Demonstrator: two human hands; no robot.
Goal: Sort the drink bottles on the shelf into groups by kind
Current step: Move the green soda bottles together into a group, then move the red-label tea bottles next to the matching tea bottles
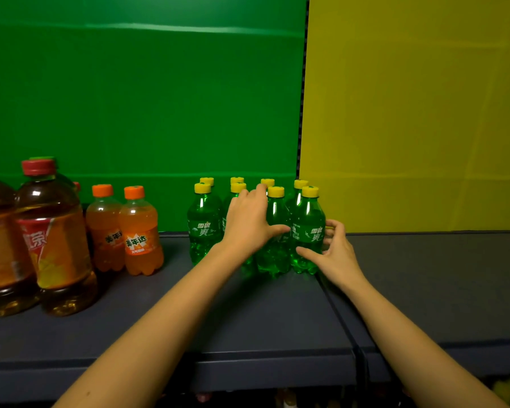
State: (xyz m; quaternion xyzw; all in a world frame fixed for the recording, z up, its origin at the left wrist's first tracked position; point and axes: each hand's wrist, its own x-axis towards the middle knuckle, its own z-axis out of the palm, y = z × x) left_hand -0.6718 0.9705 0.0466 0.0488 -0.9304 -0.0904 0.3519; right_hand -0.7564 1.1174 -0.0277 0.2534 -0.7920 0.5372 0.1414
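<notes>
Several small green soda bottles with yellow caps stand in a tight cluster at mid-shelf. My left hand (248,222) wraps round a front green bottle (274,248) in the middle of the cluster, thumb across its label. My right hand (334,254) grips the rightmost front green bottle (306,231), thumb low on its front and fingers curled behind it. Two small orange soda bottles (140,234) with orange caps stand to the left. Large amber tea bottles (53,237) with red caps stand at the far left.
The dark grey shelf (248,319) has open surface in front of the bottles and to the right of the green cluster. A green panel (145,98) and a yellow panel (409,113) form the back wall. A seam splits the shelf at the right.
</notes>
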